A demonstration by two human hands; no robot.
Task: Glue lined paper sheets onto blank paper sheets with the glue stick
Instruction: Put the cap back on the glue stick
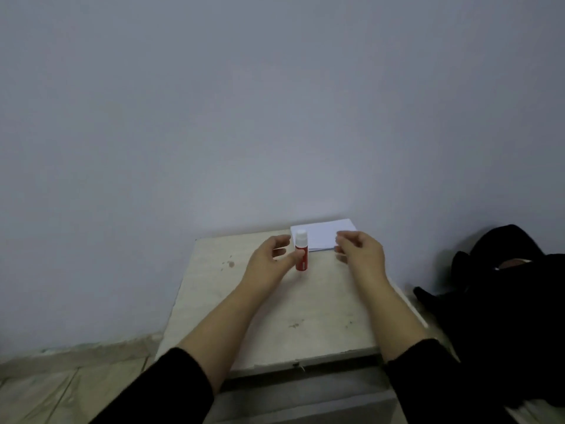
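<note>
Just right of the frame's centre, a red glue stick (pixel 301 252) with a white cap stands upright on the pale, stained surface (pixel 275 316), touching a white paper stack (pixel 321 237) behind it. The left hand (pixel 269 258) has loosely curled fingers, thumb touching the tube; the right hand (pixel 360 252) hovers, fingers apart.

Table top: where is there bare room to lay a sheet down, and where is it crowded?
The table is bare along its left side, left of the left hand, and across the near half between the forearms. It is crowded at the far right corner: the glue stick stands before the paper stack, with the right hand at the stack's front edge.
</note>
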